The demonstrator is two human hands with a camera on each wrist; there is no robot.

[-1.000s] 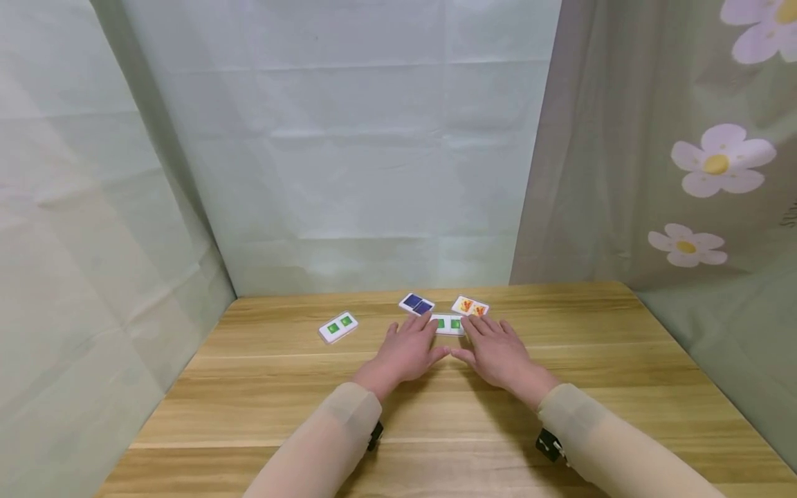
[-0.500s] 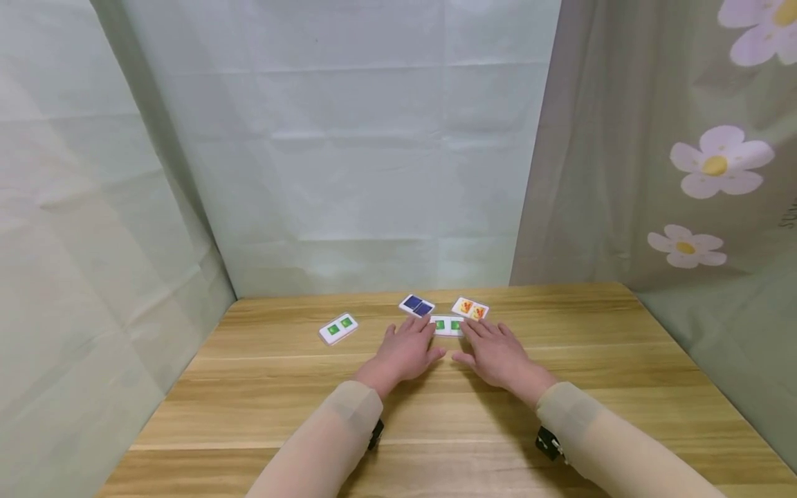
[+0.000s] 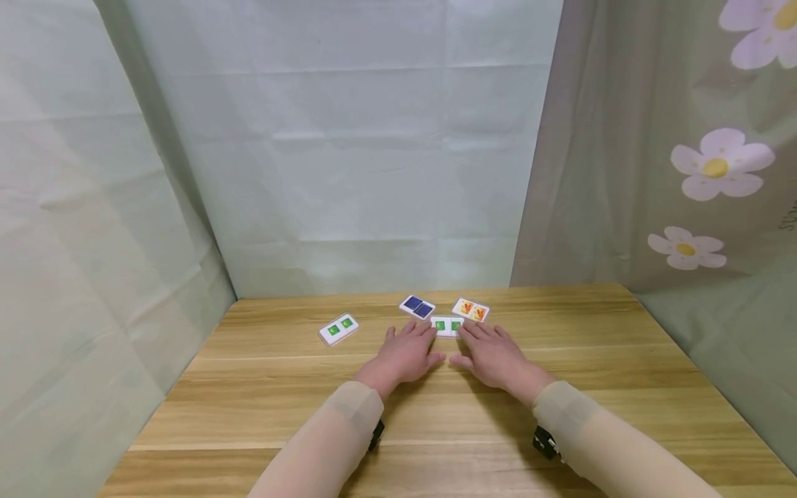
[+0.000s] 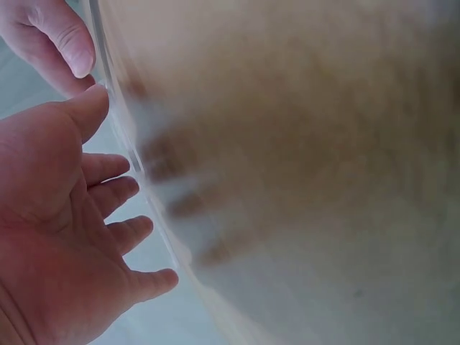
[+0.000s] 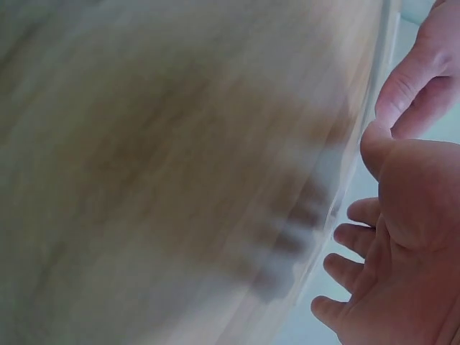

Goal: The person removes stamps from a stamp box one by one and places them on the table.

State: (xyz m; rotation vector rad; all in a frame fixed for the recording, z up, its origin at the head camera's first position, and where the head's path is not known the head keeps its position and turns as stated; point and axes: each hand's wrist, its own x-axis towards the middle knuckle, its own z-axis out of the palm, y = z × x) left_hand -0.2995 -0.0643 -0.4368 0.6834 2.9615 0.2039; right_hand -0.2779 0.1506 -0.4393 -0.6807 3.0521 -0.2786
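My left hand [image 3: 405,354] reaches palm-down over the table with fingers extended, its fingertips overlapping the left end of a white card with two green pictures [image 3: 447,326]. From the other side, my right hand [image 3: 495,356] overlaps the card's right end with straight fingers. The thumbs point toward each other with a small gap in the head view. Behind the card lie a card with dark blue rectangles [image 3: 417,307] and one with two orange pictures [image 3: 471,310]. Both wrist views show the palms, the left [image 4: 50,194] and the right [image 5: 410,237], with spread fingers and no card.
Another white card with two green pictures [image 3: 339,330] lies apart on the left of the wooden table [image 3: 261,401]. A pale cloth [image 3: 373,152] hangs behind the table's back edge, and a flowered curtain [image 3: 598,152] hangs at the right.
The thumbs have moved slightly apart. Both hands' fingertips have drawn back a little toward the person, showing a bit more of the middle card. The cards keep their places.
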